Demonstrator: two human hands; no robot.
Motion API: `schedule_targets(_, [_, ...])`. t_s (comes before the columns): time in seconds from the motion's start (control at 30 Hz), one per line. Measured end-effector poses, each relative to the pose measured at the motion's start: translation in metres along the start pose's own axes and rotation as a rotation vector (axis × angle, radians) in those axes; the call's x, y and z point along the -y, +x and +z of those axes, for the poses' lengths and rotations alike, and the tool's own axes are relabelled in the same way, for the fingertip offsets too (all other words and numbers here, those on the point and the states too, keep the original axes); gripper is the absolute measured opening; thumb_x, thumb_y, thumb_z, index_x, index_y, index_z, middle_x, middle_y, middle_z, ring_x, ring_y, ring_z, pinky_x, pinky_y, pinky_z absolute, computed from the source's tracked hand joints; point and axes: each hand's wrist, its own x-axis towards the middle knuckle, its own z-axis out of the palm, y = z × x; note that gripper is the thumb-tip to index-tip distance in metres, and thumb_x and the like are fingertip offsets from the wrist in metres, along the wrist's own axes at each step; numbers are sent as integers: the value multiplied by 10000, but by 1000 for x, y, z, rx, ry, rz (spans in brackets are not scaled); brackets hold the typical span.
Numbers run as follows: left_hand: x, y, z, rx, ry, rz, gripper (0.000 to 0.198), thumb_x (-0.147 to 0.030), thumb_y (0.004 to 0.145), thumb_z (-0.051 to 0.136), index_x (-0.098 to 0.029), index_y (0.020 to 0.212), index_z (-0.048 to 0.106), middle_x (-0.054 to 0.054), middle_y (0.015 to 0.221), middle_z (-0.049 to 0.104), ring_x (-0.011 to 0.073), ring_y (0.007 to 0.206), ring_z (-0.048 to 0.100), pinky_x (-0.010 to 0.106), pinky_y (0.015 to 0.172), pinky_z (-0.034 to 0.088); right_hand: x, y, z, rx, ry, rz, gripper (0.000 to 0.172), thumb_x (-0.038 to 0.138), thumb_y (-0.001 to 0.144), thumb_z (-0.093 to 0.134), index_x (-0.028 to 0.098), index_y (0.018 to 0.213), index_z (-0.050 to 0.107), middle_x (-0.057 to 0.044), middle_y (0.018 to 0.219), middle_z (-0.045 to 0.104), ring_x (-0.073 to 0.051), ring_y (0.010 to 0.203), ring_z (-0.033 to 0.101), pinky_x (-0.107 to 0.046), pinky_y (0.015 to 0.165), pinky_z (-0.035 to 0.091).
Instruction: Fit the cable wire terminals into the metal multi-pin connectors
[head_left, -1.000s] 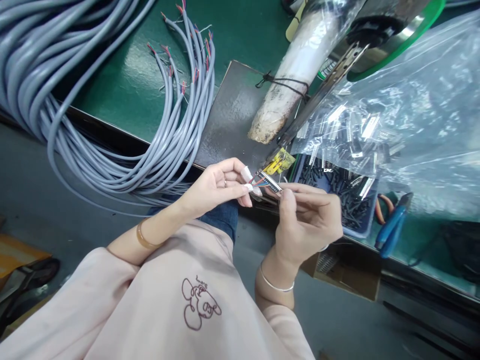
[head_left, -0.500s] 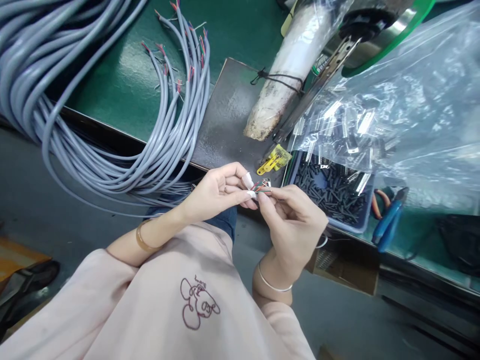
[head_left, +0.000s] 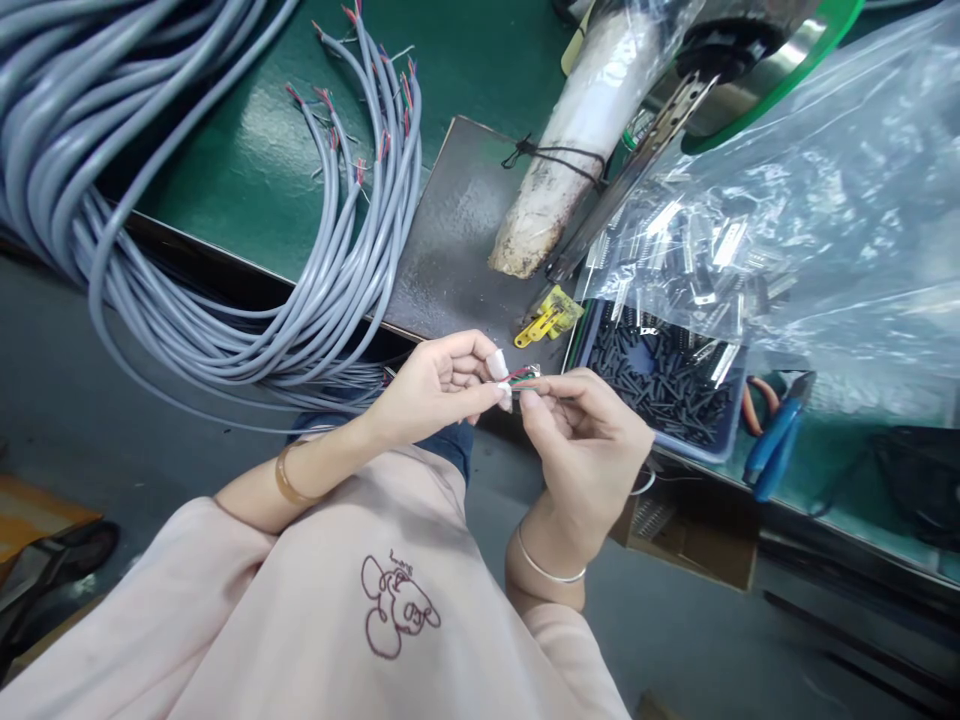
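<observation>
Right hand (head_left: 589, 430) moved inward — wires (head_left: 520, 376) thin, red, green.

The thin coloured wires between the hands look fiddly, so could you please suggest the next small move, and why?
Perhaps ease the thin red and green wires apart with the right hand while the left hand steadies them: they bunch closely in the narrow gap between the hands, and single strands are hard to tell apart.

Runs red and green in the thin wires (head_left: 518, 375), plain grey along the cables (head_left: 330, 322) (red-tipped), green across the tabletop (head_left: 247, 170), pale pink with dark outlines over the shirt (head_left: 262, 620).
</observation>
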Motion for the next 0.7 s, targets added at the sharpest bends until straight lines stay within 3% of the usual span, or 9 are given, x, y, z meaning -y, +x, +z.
schedule_targets(0.1, [-2,0,3,-62,16,20,143,-97,736,737,-134,801,615,-43,644,643,17,492,532,105,463,447,1,-3,2,-51,-52,-47,76,160,824,714,224,803,749,54,654,569,-50,496,404,-222,448,257])
schedule_targets(0.47, [1,-5,3,-58,124,77,181,-182,755,786,-148,781,610,-26,640,647,45,514,567,141,517,497,-6,-2,1,-42,54,40,109,196,825,730,258,891,791,30,686,602,-84,578,514,-220,494,353])
schedule_targets(0.6, [2,-7,4,-65,163,77,166,-221,778,771,-147,800,625,-7,680,665,60,531,583,166,526,515,-4,-2,-1,-32,76,60,76,182,816,722,242,805,767,43,658,572,-74,546,486,-217,479,334])
schedule_targets(0.7, [4,-8,6,-135,214,145,104,-200,783,733,-144,809,650,0,702,669,61,544,574,169,528,500,-2,-4,-1,-35,26,13,86,160,819,715,233,783,743,57,636,555,-64,530,465,-216,480,322])
